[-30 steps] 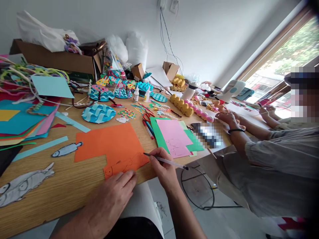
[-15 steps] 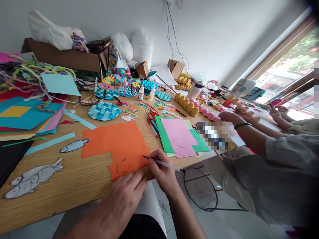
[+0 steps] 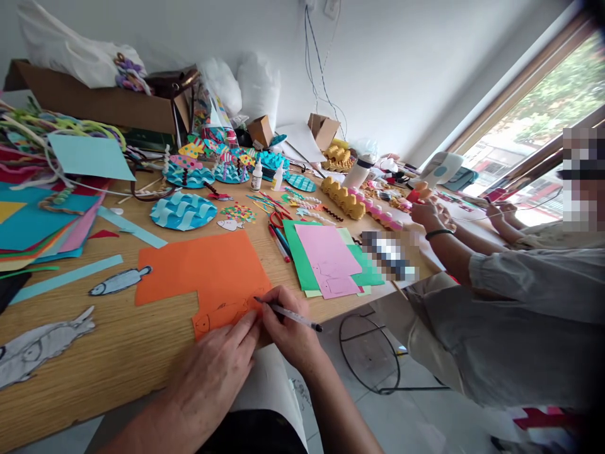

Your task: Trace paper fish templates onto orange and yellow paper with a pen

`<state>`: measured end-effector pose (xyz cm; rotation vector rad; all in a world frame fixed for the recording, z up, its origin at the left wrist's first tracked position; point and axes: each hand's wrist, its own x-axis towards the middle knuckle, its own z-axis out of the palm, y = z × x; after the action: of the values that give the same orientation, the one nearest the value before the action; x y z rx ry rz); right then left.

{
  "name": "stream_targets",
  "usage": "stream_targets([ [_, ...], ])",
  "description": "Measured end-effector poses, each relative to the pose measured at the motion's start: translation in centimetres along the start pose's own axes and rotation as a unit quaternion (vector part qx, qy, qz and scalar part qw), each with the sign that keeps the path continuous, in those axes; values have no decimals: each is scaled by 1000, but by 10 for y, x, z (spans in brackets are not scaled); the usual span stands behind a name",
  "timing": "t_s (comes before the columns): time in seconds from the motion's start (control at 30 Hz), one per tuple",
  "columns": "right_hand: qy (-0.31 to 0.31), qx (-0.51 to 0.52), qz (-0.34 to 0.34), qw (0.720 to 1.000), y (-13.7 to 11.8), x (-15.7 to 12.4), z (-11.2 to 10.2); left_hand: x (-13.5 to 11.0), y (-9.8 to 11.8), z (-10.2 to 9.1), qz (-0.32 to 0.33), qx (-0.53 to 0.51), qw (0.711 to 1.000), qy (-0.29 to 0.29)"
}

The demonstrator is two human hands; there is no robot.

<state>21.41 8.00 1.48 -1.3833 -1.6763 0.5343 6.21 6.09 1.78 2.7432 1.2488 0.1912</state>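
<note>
My right hand [image 3: 293,331] grips a pen [image 3: 297,318] with a clear barrel, its tip at the right part of an orange paper sheet [image 3: 189,261]. On that sheet is a pencil-like fish outline [image 3: 203,323], partly covered by my fingers. My left hand [image 3: 212,369] lies on the sheet's lower edge with fingers stretched out, beside my right hand, holding nothing. To the left lie a small blue-grey paper fish [image 3: 120,282] and larger grey paper fish [image 3: 47,347]. A pink sheet [image 3: 326,252] with faint fish outlines rests on green paper [image 3: 297,258] to the right.
Red-handled scissors [image 3: 278,217], markers [image 3: 280,243], glue bottles [image 3: 256,176] and blue woven paper discs [image 3: 183,211] lie farther back. Coloured paper is stacked [image 3: 42,221] at left. At right a co-worker's hands [image 3: 428,217] hold egg-carton pieces. A round metal stool frame [image 3: 369,353] stands below.
The view has turned slightly right, so the table things appear farther left. My left hand now covers more of the fish outline. The co-worker's hands have risen.
</note>
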Motion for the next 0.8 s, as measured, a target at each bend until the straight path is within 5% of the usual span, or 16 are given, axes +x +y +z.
stream_targets([
  [0.2,-7,-2,-1,1000,2,1,2,2,1,-6,-3,7,1000,-28],
  [0.6,-11,-6,8,1000,-1,2,2,-3,-3,0,17,-13,999,49],
  [0.8,-11,-8,5,1000,0,2,2,-3,-1,-1,18,17,999,37],
])
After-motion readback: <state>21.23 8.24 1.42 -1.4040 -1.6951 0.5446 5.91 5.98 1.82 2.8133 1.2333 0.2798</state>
